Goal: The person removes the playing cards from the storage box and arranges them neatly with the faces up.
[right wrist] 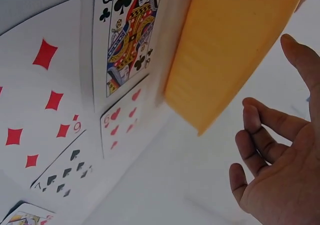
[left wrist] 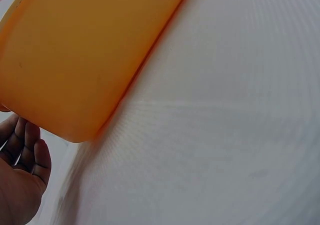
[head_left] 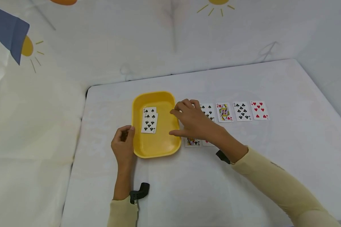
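Observation:
The yellow tray (head_left: 159,152) holds two overlapping face-up playing cards (head_left: 149,124), a seven of clubs lying partly over a six of spades. At its left side my left hand (head_left: 123,142) grips the rim, thumb on the edge and fingers bent against the outside wall; in the left wrist view, the fingers (left wrist: 30,140) show beneath the tray's edge. My right hand (head_left: 194,121) is above the tray's right rim, thumb and index finger spread apart with nothing between them. Beneath this hand, a queen of clubs (right wrist: 131,30) and a six of hearts (right wrist: 122,122) lie beside the tray.
Right of the tray runs a row of face-up cards: a seven of spades (head_left: 208,110), queen of hearts (head_left: 224,112), eight of clubs (head_left: 242,111) and seven of hearts (head_left: 259,110). A nearer diamond card (right wrist: 45,95) is mostly hidden by my right arm in the head view.

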Tool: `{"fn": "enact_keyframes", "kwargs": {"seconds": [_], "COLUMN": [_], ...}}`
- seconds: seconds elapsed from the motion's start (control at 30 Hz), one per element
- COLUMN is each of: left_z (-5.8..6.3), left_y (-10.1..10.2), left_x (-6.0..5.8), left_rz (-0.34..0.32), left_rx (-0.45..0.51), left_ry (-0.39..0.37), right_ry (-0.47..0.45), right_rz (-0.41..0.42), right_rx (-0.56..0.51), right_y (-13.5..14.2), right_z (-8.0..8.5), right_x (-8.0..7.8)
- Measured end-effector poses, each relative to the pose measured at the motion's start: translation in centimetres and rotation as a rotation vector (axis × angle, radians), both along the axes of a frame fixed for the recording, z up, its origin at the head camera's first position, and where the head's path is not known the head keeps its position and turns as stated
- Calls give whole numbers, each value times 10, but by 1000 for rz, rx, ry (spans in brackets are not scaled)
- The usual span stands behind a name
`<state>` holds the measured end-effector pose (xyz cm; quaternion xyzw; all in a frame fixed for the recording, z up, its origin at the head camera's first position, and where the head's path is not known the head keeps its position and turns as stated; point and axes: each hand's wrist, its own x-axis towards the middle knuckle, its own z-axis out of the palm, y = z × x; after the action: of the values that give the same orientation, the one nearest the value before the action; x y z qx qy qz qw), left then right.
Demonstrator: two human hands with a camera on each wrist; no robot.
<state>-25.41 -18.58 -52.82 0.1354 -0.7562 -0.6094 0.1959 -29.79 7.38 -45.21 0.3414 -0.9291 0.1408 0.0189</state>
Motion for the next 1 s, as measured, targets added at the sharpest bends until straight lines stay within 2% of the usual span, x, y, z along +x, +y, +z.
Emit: {"fn": "enact_keyframes", "kwargs": {"seconds": [0.13,0.23,0.4,0.67,1.0], "left_z": [18,25,26,30,29], "left_y": [7,10,10,11,10], "left_x": [6,9,9,9,9], "left_rz": [-2,-3,-2,-9,-13], "left_rx": [-6,-17,-6,17,1], "left_ry": [3,-1,-9,-6,3], "right_ry": [6,28,49,28,4], "right_rz": [16,35,45,12,-36], "right_rx": [15,25,51,154,271], "right_y": [-10,-18,-31,-51,-68], "right_z": [-1,-3,-8,-11,-17], "right_x": [-2,-3,-7,-14,-23]}}
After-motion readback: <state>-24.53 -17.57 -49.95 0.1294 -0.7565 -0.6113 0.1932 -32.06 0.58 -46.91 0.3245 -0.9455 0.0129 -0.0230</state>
